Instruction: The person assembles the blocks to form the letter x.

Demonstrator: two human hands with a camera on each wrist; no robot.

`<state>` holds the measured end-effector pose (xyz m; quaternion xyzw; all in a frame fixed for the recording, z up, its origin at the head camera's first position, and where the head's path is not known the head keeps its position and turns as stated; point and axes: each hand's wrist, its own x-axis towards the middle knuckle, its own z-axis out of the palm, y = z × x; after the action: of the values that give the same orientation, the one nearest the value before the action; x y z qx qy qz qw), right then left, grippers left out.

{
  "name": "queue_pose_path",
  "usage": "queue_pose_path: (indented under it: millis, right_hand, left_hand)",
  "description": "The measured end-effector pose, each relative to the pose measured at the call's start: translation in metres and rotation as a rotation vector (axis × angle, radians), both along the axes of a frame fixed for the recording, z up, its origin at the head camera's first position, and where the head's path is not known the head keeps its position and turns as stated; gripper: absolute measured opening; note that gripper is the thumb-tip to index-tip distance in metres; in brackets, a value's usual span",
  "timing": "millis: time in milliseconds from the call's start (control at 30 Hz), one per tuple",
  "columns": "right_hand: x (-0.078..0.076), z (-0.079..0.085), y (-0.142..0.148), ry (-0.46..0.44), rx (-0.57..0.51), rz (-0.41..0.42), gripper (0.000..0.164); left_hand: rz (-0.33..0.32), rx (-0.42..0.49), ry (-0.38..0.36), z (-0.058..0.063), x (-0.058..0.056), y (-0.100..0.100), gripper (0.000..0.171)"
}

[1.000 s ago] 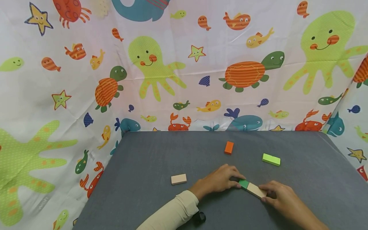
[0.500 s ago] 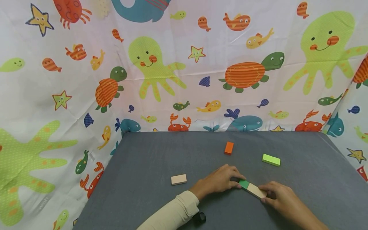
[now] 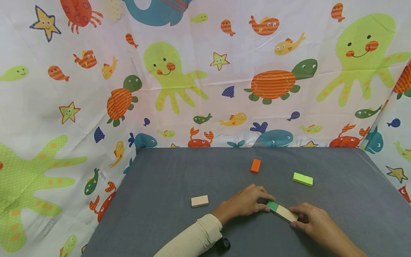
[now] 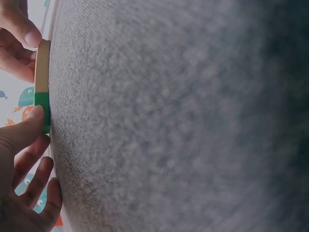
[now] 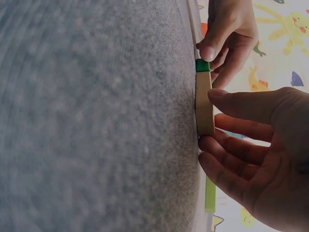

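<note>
Two blocks lie end to end on the grey cloth, a green block [image 3: 272,206] and a plain wooden block [image 3: 286,213]. Thumb and fingers of my left hand [image 3: 245,200] pinch the green block near its far-left end. At the opposite end, my right hand [image 3: 313,218] grips the wooden block between thumb and fingers. In the left wrist view, the green block [image 4: 42,108] meets the wooden block [image 4: 42,67] with no visible gap. The right wrist view shows the wooden block [image 5: 204,104] under my right thumb. My fingers partly cover both outer ends.
Another plain wooden block [image 3: 199,201] lies left of my hands. Farther back are an orange block [image 3: 255,166] and a lime green block [image 3: 303,179]. A small black object [image 3: 223,244] shows beside the left sleeve. A sea-animal printed curtain [image 3: 199,89] borders the grey table [image 3: 167,171].
</note>
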<state>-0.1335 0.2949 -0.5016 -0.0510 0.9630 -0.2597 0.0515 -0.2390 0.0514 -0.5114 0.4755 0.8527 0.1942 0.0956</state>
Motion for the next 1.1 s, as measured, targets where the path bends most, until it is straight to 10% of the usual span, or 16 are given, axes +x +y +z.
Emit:
queue_pose_path:
  millis: [500,1100]
  right_hand:
    - [-0.003,0.004,0.002,-0.132,-0.085,-0.052,0.047]
    - [-0.002,0.004,0.010,0.035,-0.072,0.014,0.047]
  left_hand:
    - [0.068,0.041,-0.105,-0.003,0.002,-0.010,0.050]
    - [0.251,0.202,-0.064,0.012,0.007,-0.061,0.050]
